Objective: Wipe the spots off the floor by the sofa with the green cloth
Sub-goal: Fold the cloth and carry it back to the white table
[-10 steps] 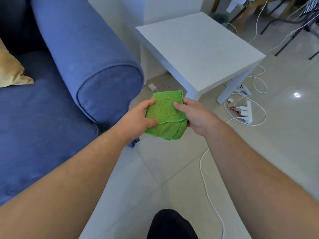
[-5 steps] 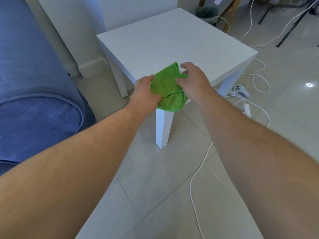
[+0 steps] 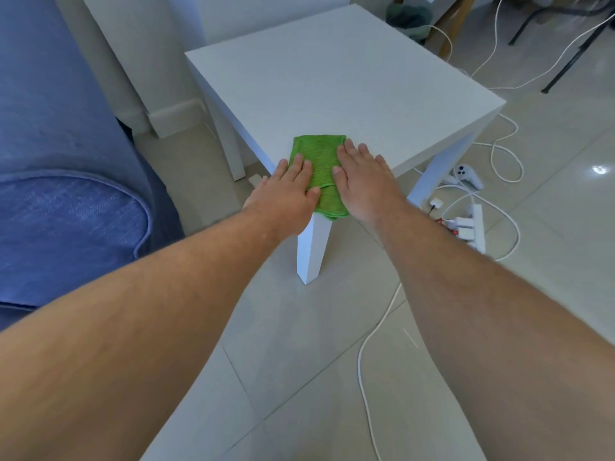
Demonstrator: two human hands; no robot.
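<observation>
Two hands lie flat, fingers spread, on the folded green cloth (image 3: pixel 321 168) at the near corner of the white bench (image 3: pixel 349 91): left hand (image 3: pixel 286 197) and right hand (image 3: pixel 364 181), neither grip closed. Sofa (image 3: pixel 60 161) stands left; floor (image 3: pixel 299 344) lies below.

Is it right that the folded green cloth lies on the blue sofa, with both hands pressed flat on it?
Not quite. In the head view the green cloth lies on the white table corner, not the sofa. The left hand and right hand do press flat on it.
</observation>
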